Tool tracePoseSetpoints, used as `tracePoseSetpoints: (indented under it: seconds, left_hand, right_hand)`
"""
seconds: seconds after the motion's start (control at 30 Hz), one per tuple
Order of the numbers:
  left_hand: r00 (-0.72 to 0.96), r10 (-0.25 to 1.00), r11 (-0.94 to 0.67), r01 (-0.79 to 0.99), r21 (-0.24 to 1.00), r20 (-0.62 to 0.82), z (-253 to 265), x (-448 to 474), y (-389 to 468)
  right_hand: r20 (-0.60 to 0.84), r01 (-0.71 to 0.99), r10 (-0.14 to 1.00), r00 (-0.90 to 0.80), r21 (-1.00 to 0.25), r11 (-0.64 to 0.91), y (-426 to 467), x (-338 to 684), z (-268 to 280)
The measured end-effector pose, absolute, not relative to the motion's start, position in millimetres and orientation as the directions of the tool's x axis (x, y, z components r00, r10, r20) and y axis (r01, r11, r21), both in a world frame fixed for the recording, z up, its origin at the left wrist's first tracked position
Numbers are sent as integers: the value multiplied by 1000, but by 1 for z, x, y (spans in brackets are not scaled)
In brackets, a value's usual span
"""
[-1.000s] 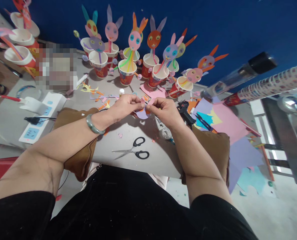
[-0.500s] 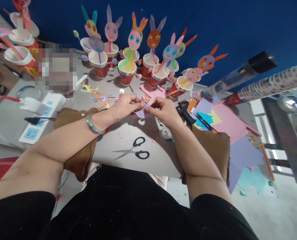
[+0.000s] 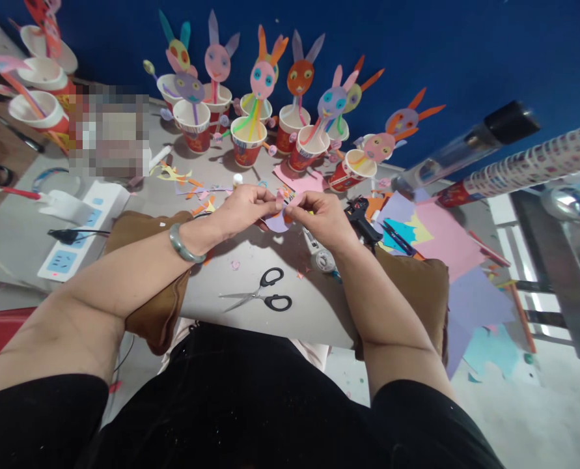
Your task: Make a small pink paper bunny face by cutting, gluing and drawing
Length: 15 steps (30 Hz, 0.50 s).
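Both hands close on one small paper piece above the worktop (image 3: 314, 319). The left hand (image 3: 250, 210) pinches it from the left, thumb against fingers; the right hand (image 3: 323, 218) grips it likewise from the right. The paper piece (image 3: 277, 225) lies between the fingertips, its rounded purple edge facing the wearer and its pink parts (image 3: 280, 195) pointing away, toward the cups. Its long axis appears to run away from the wearer, though the fingers cover much of the outline. Nearer the body, scissors (image 3: 255, 296) lie slightly spread, blades to the left, black handles to the right. Just beside the right hand are a white tape dispenser (image 3: 323, 261) and a black glue gun (image 3: 362, 221). Farther right, coloured sheets (image 3: 453, 238) overlap. Paper scraps (image 3: 172, 172) lie left of centre. Behind, red-and-white cups (image 3: 247, 150) bearing long-eared paper heads (image 3: 262, 79) stand before a blue wall (image 3: 441, 39).
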<state>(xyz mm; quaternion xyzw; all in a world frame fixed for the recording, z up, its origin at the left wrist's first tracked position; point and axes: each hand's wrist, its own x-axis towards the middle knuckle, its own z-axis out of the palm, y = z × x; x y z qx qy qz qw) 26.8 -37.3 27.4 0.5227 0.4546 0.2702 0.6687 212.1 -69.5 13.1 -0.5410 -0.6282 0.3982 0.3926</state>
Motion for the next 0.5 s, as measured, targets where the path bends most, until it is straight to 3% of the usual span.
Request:
tracePoseSetpoints:
  seconds: [0.4, 0.5]
  left_hand:
    - [458, 838, 251, 159, 955, -297, 20, 27, -34]
    - [479, 820, 233, 221, 947, -313, 16, 28, -34]
  right_hand:
    - [-12, 315, 985, -172, -948, 43, -57, 227, 9]
    - [-74, 377, 994, -77, -926, -40, -46, 260, 15]
